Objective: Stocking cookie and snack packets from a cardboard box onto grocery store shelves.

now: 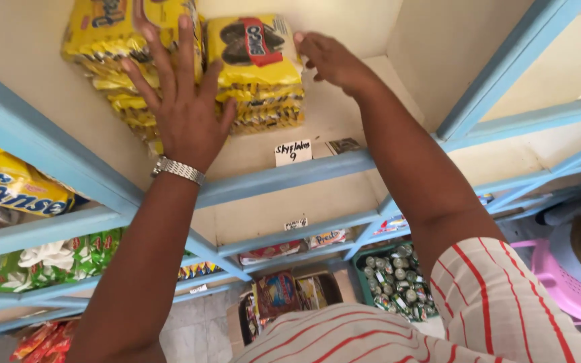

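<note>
Blue-edged shelves (284, 176) with cream boards are filling the wall in front of you. Your left hand (179, 101) is lying flat with its fingers spread wide, pressing on the left stack of yellow packs (112, 60). A silver watch (178, 169) is sitting on that wrist. Your right hand (327, 59) is reaching to the far side of the right stack of yellow packs (257, 67), and its fingers are curling against the edge of the stack. Both stacks are sitting side by side on the top shelf, touching each other. Each pack is lying flat, with its long side running across the shelf.

Just beside the stacks, a small white paper tag (293, 152) is standing at the front edge of the shelf. Farther left, a big yellow bag with blue letters (11, 185) is lying on another shelf, and green packs (58, 262) are sitting below it. Low down, a green crate (359, 267) is holding lots of small round green things. A pink basket (566, 286) is showing on the right.
</note>
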